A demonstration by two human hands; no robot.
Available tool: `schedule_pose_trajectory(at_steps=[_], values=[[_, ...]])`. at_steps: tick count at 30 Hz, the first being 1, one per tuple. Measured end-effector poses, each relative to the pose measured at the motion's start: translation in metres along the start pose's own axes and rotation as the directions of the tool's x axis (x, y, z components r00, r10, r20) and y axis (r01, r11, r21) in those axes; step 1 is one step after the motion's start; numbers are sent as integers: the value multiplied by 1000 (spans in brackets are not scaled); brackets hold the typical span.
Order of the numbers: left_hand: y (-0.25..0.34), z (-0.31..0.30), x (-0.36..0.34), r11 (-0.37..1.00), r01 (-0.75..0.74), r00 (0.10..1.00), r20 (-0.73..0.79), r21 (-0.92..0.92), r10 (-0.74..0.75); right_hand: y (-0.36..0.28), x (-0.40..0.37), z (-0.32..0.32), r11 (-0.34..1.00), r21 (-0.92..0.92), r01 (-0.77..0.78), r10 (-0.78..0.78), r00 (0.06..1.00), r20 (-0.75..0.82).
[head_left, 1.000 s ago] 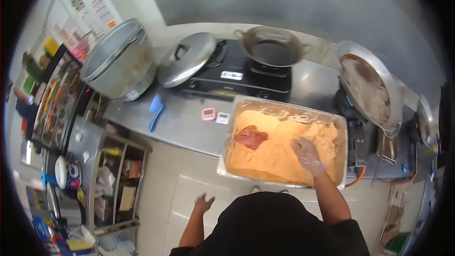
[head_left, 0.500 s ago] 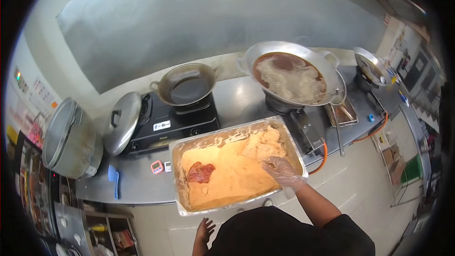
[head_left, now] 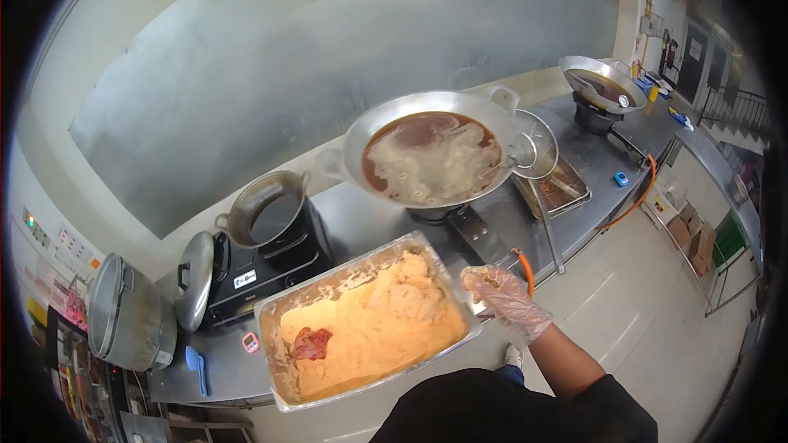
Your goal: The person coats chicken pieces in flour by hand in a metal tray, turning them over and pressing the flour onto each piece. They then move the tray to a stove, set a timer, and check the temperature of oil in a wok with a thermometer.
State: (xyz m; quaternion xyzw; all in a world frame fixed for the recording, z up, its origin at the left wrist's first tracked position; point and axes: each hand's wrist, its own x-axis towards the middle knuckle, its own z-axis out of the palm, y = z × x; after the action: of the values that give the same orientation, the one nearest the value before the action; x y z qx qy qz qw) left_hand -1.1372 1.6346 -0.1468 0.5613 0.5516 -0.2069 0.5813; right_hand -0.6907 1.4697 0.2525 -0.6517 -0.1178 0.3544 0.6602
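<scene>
The left hand is out of view, so its state cannot be told. The tray [head_left: 316,289] sits left of the right hand [head_left: 497,291] and seems to overhang the bench [head_left: 336,190]; a press on its near rim might tip it. Ahead and left of that hand, the frothy liquid in the large wok [head_left: 354,148] could splash if anything dropped in. Just beyond its fingers, the orange hose [head_left: 526,273] could snag the loose glove [head_left: 525,312]. At the tray's far left from the hand, the meat [head_left: 312,344] looks dark red, moist and creased; nearer, the peach-coloured powder [head_left: 369,340] heaps up in clumps. The gloved fingers curl inward; whether they pinch anything is unclear.
</scene>
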Motion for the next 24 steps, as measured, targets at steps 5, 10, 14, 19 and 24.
schedule_pose_trajectory(at_steps=[5,10,14,19,24], values=[[88,78,2,994,-80,995,69,78,75,10,-6,-125,987,122,103,-96,994,-61],[169,157,-36,972,-155,971,206,174,118,18,-7,-247,987,128,95,-67,975,-211],[266,187,-111,942,-290,881,432,171,192,28,1,-321,990,125,64,-28,963,-269],[476,216,-275,641,-767,635,195,39,748,24,6,-379,989,129,67,-25,953,-302],[637,231,-312,91,-661,-8,-129,745,992,30,9,-417,974,194,116,-50,947,-318]])
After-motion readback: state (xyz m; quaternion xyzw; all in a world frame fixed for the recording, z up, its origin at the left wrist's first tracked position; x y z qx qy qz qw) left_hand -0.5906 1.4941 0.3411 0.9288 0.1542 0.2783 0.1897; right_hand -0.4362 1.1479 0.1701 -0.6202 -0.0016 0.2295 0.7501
